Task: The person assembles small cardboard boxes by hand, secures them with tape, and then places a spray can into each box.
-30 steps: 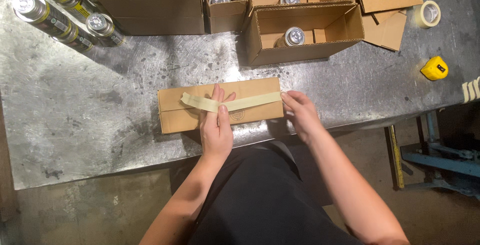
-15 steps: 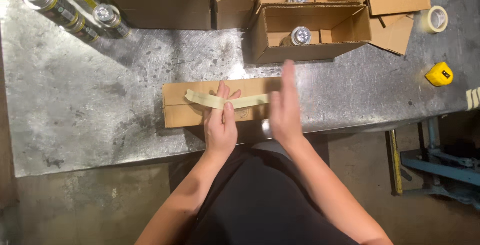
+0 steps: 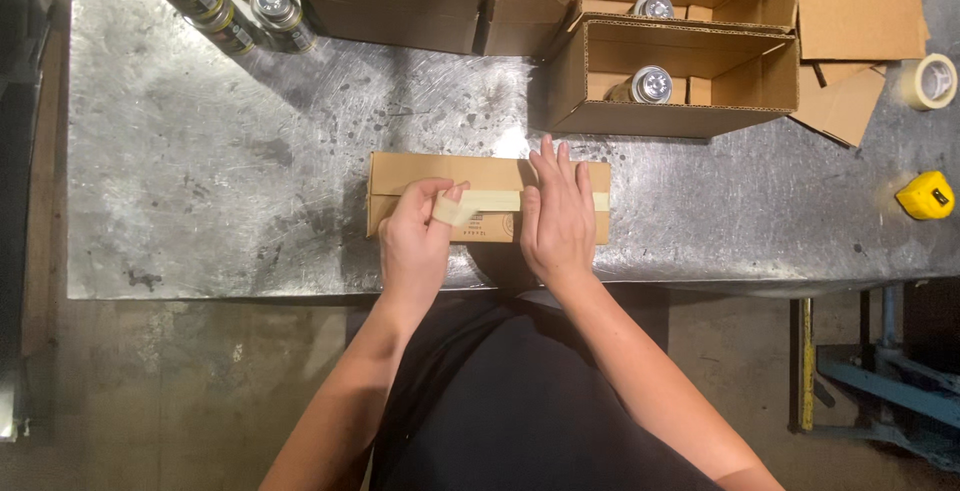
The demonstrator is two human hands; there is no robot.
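Cardboard box (image 3: 440, 169), long, flat and closed, lies near the front edge of the metal table (image 3: 200, 181), and we take it as our landmark. We see a strip of pale tape (image 3: 495, 200) running along its top. Our left hand (image 3: 415, 241) pinches the loose left end of that strip between thumb and fingers, closed on it. Our right hand (image 3: 556, 216) lies flat on the box's right half, fingers straight and together, pressing the tape down and gripping nothing.

Behind the box stand open cartons (image 3: 680, 76), each with a can inside, and behind it to the left lie several loose cans (image 3: 235, 11). Far right of the box we see a tape roll (image 3: 930, 81) and a yellow tape measure (image 3: 926, 196). Left of the box the scuffed, stained sheet is bare as far as the table's edge. In front of the box the table ends and the concrete floor (image 3: 180, 391) begins.
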